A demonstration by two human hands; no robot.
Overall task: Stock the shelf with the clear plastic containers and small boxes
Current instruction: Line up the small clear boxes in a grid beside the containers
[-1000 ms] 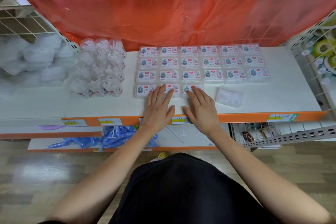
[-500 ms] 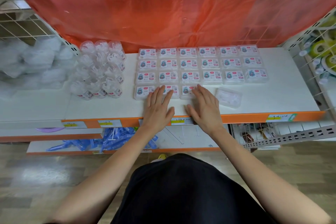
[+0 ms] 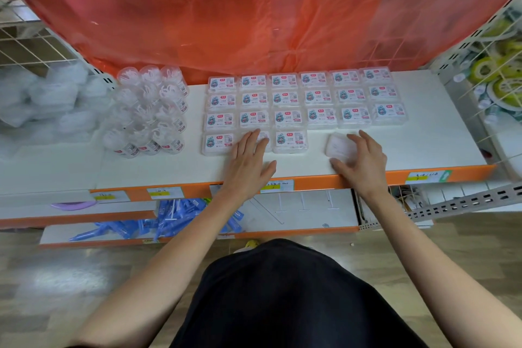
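Observation:
Small clear boxes with blue-and-red labels [image 3: 285, 99] lie in neat rows on the white shelf [image 3: 432, 144]. The front row holds three of them. My left hand [image 3: 248, 162] lies flat with its fingers spread, the fingertips on the middle front-row box [image 3: 264, 137]. To the right, a loose clear box [image 3: 337, 145] lies with no label showing, apart from the rows. My right hand [image 3: 365, 158] is closed around it, thumb at its near edge and fingers over its far edge. Clear round containers [image 3: 147, 116] stand clustered at the shelf's left.
A red plastic sheet [image 3: 226, 14] hangs behind the shelf. A wire divider and white bagged goods [image 3: 42, 99] are at the left, a wire rack with green-yellow items [image 3: 497, 73] at the right. Blue items [image 3: 169, 215] lie on the lower shelf. A perforated metal strip [image 3: 466, 202] juts out lower right.
My right hand has moved right from the front-row box to the loose clear box and closed around it. My left hand has stayed on the front row.

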